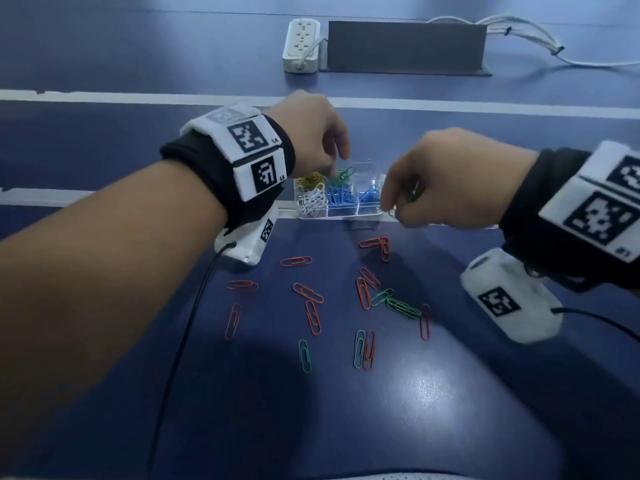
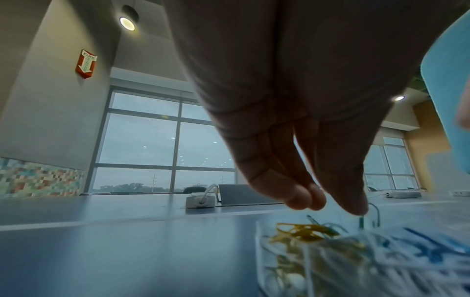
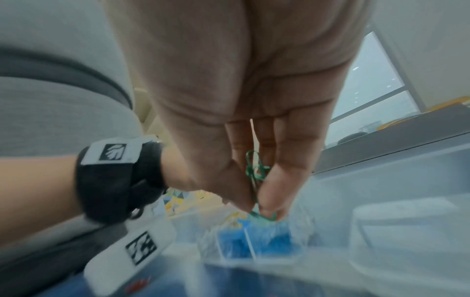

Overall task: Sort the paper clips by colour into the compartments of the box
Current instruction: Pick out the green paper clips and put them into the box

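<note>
A clear compartment box (image 1: 346, 214) stands on the blue table, with yellow (image 1: 309, 178), white (image 1: 313, 202), green (image 1: 343, 175) and blue clips (image 1: 337, 197) in separate compartments. My left hand (image 1: 341, 161) hovers over the green compartment, fingers pointing down. In the left wrist view its thumb and fingers (image 2: 305, 201) are apart, and a green clip (image 2: 374, 216) stands just under the thumb tip. My right hand (image 1: 391, 209) is at the box's right front corner and pinches green clips (image 3: 255, 172) between thumb and forefinger. Several orange clips (image 1: 296, 261) and green clips (image 1: 401, 306) lie loose in front of the box.
The box's clear lid (image 1: 450, 225) lies to the right, under my right hand. At the back stand a white power strip (image 1: 302, 45), a dark grey board (image 1: 405, 46) and white cables (image 1: 519, 32). Black wrist-camera cords (image 1: 180, 341) trail over the table.
</note>
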The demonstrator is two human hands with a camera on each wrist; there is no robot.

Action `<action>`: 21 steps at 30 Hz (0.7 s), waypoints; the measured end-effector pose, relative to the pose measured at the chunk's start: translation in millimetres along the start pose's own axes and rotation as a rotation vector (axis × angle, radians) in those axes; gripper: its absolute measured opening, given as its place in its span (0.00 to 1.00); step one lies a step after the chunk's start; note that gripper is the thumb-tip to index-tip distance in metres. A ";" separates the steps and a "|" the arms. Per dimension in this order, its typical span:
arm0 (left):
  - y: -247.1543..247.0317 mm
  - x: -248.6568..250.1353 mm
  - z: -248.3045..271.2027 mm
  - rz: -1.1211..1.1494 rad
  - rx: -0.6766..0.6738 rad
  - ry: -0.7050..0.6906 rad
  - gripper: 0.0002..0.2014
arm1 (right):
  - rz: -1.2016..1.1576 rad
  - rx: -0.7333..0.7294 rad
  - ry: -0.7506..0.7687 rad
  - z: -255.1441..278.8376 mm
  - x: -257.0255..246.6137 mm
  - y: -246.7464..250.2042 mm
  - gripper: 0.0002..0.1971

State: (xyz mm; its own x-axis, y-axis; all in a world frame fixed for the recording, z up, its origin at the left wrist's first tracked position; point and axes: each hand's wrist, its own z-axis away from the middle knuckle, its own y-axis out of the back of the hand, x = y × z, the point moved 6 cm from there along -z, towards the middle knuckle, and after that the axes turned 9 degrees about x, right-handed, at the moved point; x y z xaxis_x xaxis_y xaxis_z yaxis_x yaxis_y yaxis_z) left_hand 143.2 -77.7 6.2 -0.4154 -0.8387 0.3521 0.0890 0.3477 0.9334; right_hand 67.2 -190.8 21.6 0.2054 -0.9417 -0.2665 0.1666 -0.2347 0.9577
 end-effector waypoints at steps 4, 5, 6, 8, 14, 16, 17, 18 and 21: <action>9.1 -10.7 6.4 0.011 0.044 0.035 0.08 | -0.138 0.133 -0.071 -36.5 -0.9 14.1 0.10; 11.0 -13.4 8.9 0.009 0.047 0.042 0.08 | -0.174 0.153 -0.085 -44.6 -1.9 14.6 0.11; 12.3 -16.3 11.6 0.005 0.048 0.049 0.07 | -0.203 0.162 -0.094 -51.6 -3.9 13.7 0.11; 14.1 -21.3 16.7 -0.001 0.043 0.060 0.07 | -0.212 0.158 -0.096 -62.9 -9.7 9.4 0.10; 18.2 -29.2 29.0 0.019 0.044 0.062 0.07 | -0.105 0.128 -0.048 -73.8 -24.2 -1.4 0.07; 19.2 -29.4 31.9 0.013 0.050 0.057 0.08 | -0.122 0.125 -0.045 -72.4 -25.4 -0.6 0.08; 19.1 -29.5 32.7 0.009 0.054 0.057 0.09 | -0.140 0.131 -0.046 -71.5 -25.9 0.5 0.09; 18.7 -29.7 32.7 0.002 0.058 0.057 0.10 | -0.152 0.142 -0.045 -71.3 -26.5 1.4 0.10; 13.2 -27.5 31.1 -0.037 0.053 0.043 0.13 | -0.108 0.156 -0.024 -69.3 -28.1 -0.5 0.14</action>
State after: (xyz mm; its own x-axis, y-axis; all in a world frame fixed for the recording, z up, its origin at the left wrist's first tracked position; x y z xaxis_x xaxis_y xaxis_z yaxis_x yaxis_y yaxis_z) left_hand 127.6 -37.0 6.7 -0.3780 -0.8683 0.3211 0.0259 0.3368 0.9412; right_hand 128.2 -147.6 21.2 0.1711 -0.9141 -0.3676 0.0343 -0.3673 0.9295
